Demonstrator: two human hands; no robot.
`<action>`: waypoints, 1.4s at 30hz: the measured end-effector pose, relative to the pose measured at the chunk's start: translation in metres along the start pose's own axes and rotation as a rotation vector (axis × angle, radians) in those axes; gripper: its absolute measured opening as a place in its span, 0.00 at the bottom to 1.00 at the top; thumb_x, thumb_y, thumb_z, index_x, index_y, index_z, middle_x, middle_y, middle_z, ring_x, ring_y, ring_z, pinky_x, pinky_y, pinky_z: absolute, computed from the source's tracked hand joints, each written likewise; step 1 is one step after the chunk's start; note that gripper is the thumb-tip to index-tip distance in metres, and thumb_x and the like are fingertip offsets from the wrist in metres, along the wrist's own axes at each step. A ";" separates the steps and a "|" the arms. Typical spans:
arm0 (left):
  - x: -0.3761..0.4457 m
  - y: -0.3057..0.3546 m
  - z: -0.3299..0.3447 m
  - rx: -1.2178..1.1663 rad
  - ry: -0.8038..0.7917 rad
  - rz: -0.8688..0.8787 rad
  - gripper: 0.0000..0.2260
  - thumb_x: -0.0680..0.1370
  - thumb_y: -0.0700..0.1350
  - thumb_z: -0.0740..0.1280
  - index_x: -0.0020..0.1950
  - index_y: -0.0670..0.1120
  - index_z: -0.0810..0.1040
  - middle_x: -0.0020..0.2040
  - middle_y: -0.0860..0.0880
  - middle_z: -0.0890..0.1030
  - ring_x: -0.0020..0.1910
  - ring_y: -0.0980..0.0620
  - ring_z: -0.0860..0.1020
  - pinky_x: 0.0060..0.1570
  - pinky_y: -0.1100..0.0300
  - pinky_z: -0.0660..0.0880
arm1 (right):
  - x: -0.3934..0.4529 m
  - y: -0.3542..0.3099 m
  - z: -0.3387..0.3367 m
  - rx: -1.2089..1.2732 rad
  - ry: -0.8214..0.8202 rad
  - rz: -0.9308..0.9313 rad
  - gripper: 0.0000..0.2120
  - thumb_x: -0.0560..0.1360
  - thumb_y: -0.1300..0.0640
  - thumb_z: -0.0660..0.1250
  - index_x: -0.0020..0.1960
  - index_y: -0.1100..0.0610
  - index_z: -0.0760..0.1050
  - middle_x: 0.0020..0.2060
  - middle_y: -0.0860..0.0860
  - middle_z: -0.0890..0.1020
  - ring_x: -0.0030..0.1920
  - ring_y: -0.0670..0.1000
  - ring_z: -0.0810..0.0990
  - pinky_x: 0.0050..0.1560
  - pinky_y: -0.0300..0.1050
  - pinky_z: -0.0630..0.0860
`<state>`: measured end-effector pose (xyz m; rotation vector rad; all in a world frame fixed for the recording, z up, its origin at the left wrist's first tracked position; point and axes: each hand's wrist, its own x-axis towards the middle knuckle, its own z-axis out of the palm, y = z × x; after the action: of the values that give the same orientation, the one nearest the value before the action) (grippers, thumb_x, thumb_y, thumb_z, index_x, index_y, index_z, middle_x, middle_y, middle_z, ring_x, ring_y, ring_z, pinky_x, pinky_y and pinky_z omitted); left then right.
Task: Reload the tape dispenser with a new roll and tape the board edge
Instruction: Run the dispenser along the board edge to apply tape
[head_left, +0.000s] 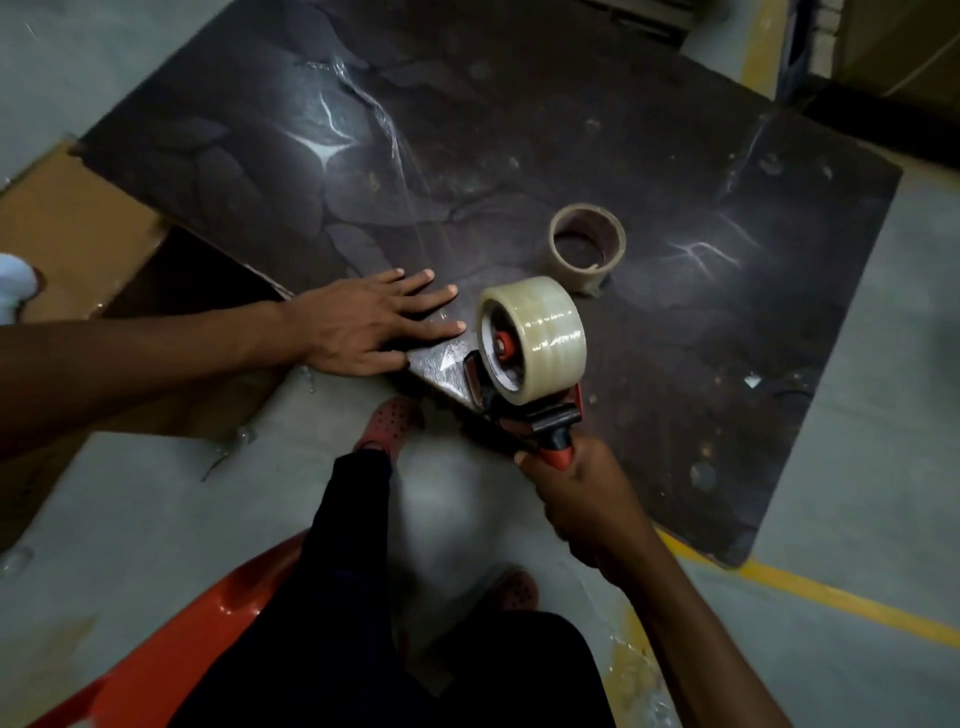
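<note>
A large dark board (519, 130) lies on the grey floor, its near corner pointing at me. My left hand (363, 325) presses flat on that corner, fingers spread. My right hand (582, 499) grips the red handle of the tape dispenser (524, 410), whose front rests on the board's near edge. A full roll of clear tape (540, 338) sits on the dispenser's hub. Glossy tape covers the corner between my left hand and the dispenser. An empty cardboard tape core (588, 244) stands on the board behind the dispenser.
Flattened brown cardboard (67, 223) lies at the left, partly under the board. My legs and red perforated shoes (387, 423) are below the corner, with an orange plastic seat (218, 623) under me. Yellow floor lines (841, 603) run at the right. Scraps of tape litter the floor.
</note>
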<state>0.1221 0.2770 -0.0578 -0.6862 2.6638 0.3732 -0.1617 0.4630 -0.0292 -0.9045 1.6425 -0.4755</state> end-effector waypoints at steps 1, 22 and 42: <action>-0.001 0.007 0.003 -0.011 0.000 0.008 0.33 0.80 0.61 0.47 0.83 0.65 0.38 0.88 0.45 0.47 0.86 0.37 0.46 0.82 0.40 0.50 | -0.006 0.006 -0.002 -0.009 -0.003 0.009 0.08 0.79 0.62 0.70 0.42 0.57 0.76 0.24 0.48 0.69 0.22 0.46 0.66 0.27 0.43 0.63; -0.002 0.077 0.032 0.064 0.096 0.104 0.33 0.83 0.69 0.49 0.85 0.63 0.42 0.88 0.48 0.43 0.86 0.37 0.44 0.82 0.34 0.47 | -0.088 0.042 -0.012 -0.017 -0.039 0.133 0.15 0.81 0.61 0.71 0.37 0.52 0.72 0.20 0.44 0.75 0.22 0.45 0.78 0.27 0.45 0.77; 0.004 0.084 0.032 0.062 0.075 0.094 0.36 0.81 0.71 0.52 0.83 0.66 0.36 0.88 0.51 0.41 0.86 0.36 0.42 0.79 0.27 0.46 | -0.106 0.026 -0.009 0.065 -0.026 0.276 0.27 0.79 0.62 0.74 0.26 0.45 0.71 0.19 0.44 0.64 0.14 0.42 0.66 0.20 0.37 0.63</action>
<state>0.0847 0.3575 -0.0744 -0.5681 2.7730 0.2935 -0.1716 0.5589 0.0219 -0.6213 1.6873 -0.3226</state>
